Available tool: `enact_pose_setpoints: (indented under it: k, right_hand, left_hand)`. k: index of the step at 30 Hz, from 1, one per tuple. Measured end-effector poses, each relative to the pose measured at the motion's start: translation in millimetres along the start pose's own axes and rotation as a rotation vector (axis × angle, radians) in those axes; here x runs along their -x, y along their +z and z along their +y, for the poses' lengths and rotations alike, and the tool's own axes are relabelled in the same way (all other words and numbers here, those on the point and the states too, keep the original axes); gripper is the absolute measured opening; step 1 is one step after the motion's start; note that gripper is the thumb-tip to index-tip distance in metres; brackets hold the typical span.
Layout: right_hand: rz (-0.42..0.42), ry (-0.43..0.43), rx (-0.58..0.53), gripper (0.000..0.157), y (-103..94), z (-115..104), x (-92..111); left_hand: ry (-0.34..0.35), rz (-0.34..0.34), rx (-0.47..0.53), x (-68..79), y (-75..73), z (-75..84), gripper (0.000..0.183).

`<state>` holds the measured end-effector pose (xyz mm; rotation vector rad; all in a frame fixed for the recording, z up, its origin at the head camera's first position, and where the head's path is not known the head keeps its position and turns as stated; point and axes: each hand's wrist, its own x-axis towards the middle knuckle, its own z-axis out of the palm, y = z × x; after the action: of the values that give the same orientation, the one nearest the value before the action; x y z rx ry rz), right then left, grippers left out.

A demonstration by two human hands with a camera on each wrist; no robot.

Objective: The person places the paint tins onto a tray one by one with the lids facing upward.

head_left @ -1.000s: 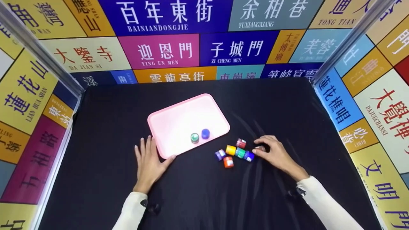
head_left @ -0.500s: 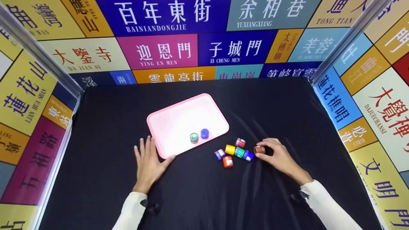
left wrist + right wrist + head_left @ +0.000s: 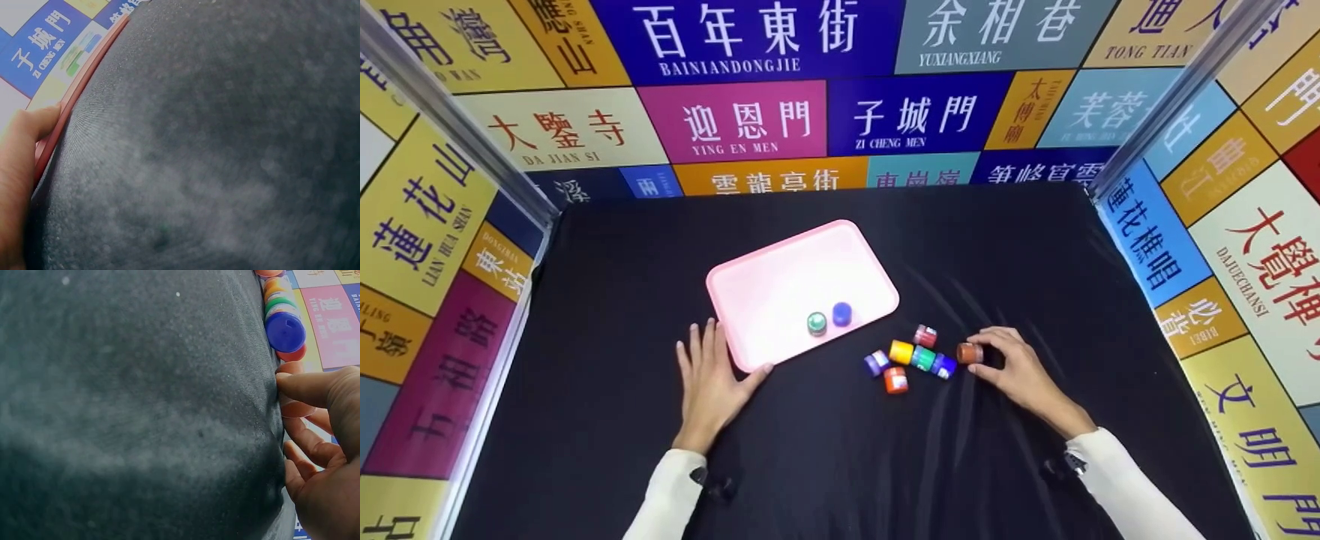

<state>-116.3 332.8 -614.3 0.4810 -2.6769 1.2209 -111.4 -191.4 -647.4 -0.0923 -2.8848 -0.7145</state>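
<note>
My left hand [image 3: 712, 382] lies at the near left corner of a pink tray [image 3: 780, 253], its fingers extended along the left side and its thumb at the near edge. In the left wrist view the thumb [image 3: 39, 121] touches the tray's rim [image 3: 84, 73]. Over to the right, my right hand [image 3: 1020, 371] pinches a small brown paint jar [image 3: 969, 353], lying on its side, between thumb and fingers. From the right wrist, the thumb [image 3: 309, 387] crosses in front of that jar. A green-topped jar [image 3: 817, 324] and a blue jar [image 3: 842, 313] stand on the tray.
Between tray and right hand several jars lie grouped: red [image 3: 926, 335], yellow [image 3: 901, 352], green [image 3: 924, 358], dark blue [image 3: 944, 366], purple [image 3: 877, 364] and orange [image 3: 896, 380]. Black cloth [image 3: 825, 465] covers the table. Printed panels [image 3: 735, 120] wall the back and sides.
My right hand has drawn back slightly to the right, so more of the brown paint jar shows between its fingers. The left hand and the tray stay where they were.
</note>
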Motion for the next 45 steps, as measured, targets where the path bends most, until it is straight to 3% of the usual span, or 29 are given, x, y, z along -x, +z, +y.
enact_pose_setpoints:
  k: [12, 26, 45]
  right_hand:
    - [0.024, -0.007, 0.013, 0.042, 3.4, -5, -6]
    - [0.023, 0.032, -0.012, 0.039, 7.9, -14, -20]
    - [0.029, 0.0, 0.005, 0.038, 17.6, -33, -60]
  left_hand:
    - [-0.019, -0.02, -0.01, -0.1, -0.1, -0.9, 0.123]
    - [-0.01, 0.001, 0.0, 0.7, -0.6, -2.2, 0.123]
    - [0.009, 0.019, 0.016, -0.8, 1.5, -0.1, 0.121]
